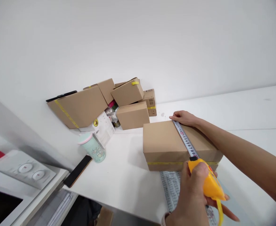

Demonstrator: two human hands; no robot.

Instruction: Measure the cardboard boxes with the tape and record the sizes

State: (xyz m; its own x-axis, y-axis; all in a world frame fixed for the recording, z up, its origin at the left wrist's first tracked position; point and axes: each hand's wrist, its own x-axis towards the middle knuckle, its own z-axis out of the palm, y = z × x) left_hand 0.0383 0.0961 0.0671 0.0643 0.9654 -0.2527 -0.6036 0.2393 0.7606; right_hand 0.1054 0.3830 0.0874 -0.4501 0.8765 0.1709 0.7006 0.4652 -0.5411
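A cardboard box [163, 138] with a yellow tape band lies on the white table. My left hand [192, 194] grips a yellow tape measure [212, 185] at the box's near edge, the thumb on top of its case. The extended metal blade [186, 141], with black and red numbers, runs across the box top. At the far edge, my right hand [183, 118] holds the blade's end down, its thumb beside the tip; the other fingers are partly hidden behind the edge. A yellow strap hangs from the case.
Several cardboard boxes [133, 116] are piled against the wall. A mint cup [95, 149] with a pink-rimmed lid stands left, near a black flat object [78, 171]. A patterned sheet [172, 186] lies partly under the box. A white appliance [27, 169] with knobs is at far left.
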